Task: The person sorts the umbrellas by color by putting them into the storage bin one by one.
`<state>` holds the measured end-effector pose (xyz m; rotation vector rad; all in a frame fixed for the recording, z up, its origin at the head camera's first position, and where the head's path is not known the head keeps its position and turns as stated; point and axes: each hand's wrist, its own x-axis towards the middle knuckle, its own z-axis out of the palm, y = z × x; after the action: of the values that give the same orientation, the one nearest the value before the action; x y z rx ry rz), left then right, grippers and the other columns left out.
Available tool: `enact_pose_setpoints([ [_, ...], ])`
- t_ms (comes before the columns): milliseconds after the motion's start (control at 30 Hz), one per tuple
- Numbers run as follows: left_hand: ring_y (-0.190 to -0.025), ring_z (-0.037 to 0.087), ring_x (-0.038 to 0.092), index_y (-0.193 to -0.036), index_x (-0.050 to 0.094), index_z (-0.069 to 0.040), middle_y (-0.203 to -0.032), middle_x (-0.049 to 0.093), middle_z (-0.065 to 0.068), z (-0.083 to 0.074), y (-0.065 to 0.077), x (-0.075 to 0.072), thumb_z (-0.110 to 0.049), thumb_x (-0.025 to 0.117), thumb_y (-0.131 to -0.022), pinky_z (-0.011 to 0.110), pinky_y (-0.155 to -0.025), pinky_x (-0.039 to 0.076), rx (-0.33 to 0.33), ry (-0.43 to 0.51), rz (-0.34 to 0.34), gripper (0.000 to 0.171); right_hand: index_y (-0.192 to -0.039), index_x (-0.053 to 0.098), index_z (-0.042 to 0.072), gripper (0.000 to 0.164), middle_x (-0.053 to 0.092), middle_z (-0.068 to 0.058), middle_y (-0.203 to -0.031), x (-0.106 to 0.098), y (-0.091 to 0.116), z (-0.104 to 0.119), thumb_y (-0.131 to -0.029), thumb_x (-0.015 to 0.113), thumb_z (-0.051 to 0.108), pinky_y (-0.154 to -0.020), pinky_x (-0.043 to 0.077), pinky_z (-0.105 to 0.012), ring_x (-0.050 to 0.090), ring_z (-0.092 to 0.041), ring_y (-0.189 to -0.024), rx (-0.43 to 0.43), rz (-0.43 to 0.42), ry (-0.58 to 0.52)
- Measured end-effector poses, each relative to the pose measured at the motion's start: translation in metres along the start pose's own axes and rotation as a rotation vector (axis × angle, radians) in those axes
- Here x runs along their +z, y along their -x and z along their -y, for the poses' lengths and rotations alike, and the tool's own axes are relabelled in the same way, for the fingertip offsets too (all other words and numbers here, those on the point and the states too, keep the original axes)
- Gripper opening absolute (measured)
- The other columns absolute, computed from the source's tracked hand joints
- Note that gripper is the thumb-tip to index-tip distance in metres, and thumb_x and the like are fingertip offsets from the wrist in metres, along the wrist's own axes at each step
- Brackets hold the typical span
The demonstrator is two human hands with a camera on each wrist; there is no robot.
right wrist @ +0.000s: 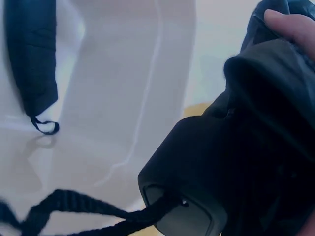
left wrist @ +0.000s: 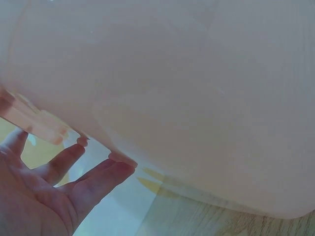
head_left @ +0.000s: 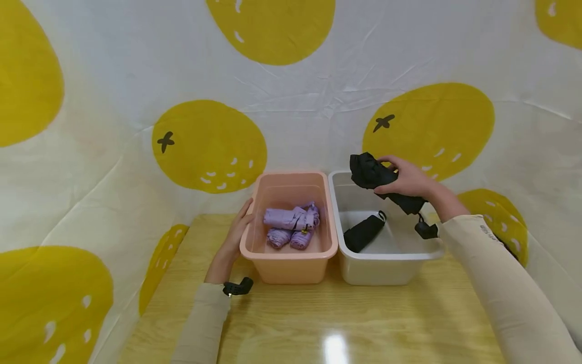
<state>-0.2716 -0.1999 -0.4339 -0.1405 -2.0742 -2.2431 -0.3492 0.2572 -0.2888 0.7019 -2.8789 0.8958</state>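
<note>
My right hand (head_left: 411, 179) grips a black folding umbrella (head_left: 370, 172) above the white bin (head_left: 382, 272). Its canopy is loose and bunched; the handle end (right wrist: 179, 162) and a wrist strap (right wrist: 93, 204) show in the right wrist view. Inside the white bin lies another black umbrella (head_left: 365, 233), neatly wrapped, with a small loop at one end. My left hand (head_left: 234, 235) touches the left rim of the pink bin (head_left: 291, 273) with its fingers extended. Three purple folded umbrellas (head_left: 284, 219) lie in the pink bin, one on top of two others.
Both bins stand side by side on a wooden table (head_left: 282, 323). Behind them hangs a white cloth (head_left: 300, 121) printed with large yellow fruit, which also covers the sides. Each wrist carries a black device, the left one (head_left: 238, 286) near the pink bin's front corner.
</note>
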Motion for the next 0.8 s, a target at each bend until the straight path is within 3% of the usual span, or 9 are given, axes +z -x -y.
enact_pose_setpoints([
  [400,-0.139,0.027,0.03,-0.156,0.022,-0.027,-0.158,0.024,0.008,-0.004,-0.004,0.001,-0.021,0.047,-0.102,0.042,-0.112,0.026,-0.002,0.01,0.012,0.06,-0.14,0.044,0.012,0.086,0.056,-0.022,-0.115,0.025,-0.022,-0.006,-0.071,0.086,0.04,-0.081,0.045,-0.046,0.054,-0.033,-0.095,-0.028,0.081,0.082],
  [800,-0.139,0.026,0.029,-0.156,0.022,-0.024,-0.158,0.023,0.008,-0.004,-0.005,0.004,-0.019,0.046,-0.102,0.04,-0.112,0.025,-0.013,0.023,0.001,0.06,-0.137,0.052,0.015,0.083,0.062,-0.016,-0.115,0.047,-0.044,-0.018,-0.068,0.085,0.048,-0.084,0.045,-0.046,0.056,-0.03,-0.097,-0.022,0.163,0.266],
])
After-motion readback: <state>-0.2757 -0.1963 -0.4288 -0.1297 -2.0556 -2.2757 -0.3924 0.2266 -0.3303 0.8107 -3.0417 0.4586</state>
